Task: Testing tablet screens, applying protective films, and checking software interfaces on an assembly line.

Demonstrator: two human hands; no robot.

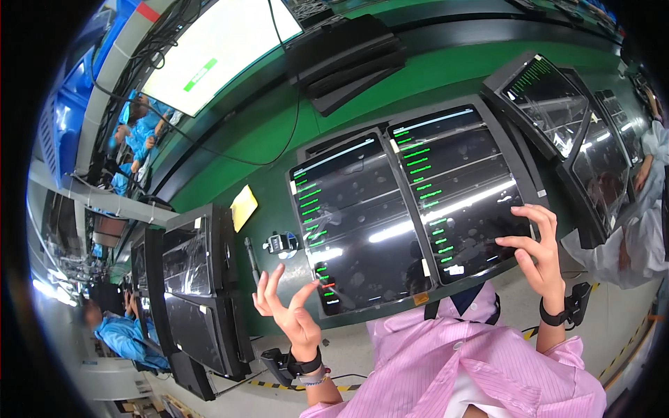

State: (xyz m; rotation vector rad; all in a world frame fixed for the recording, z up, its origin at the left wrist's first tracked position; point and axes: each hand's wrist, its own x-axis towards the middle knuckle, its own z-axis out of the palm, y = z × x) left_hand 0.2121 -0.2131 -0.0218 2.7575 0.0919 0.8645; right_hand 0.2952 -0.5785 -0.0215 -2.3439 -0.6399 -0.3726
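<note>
Two black tablets lie side by side in a dark tray (503,145) in front of me. Rows of green text run down the left tablet (355,237), with a red line near its bottom. Similar green rows show on the right tablet (467,177). At the lower left corner of the left tablet is my left hand (296,322), fingers apart and holding nothing. My right hand (542,254) reaches over the lower right edge of the right tablet with spread fingers. Whether any fingertip touches the glass, I cannot tell.
Left of the tray are a yellow paper (243,207), a small black-and-white device (281,244) and a pen (251,258). Trays with film-covered tablets stand left (187,261) and right (547,104). Dark trays (345,59) and a lit monitor (230,42) are behind; a cable hangs down.
</note>
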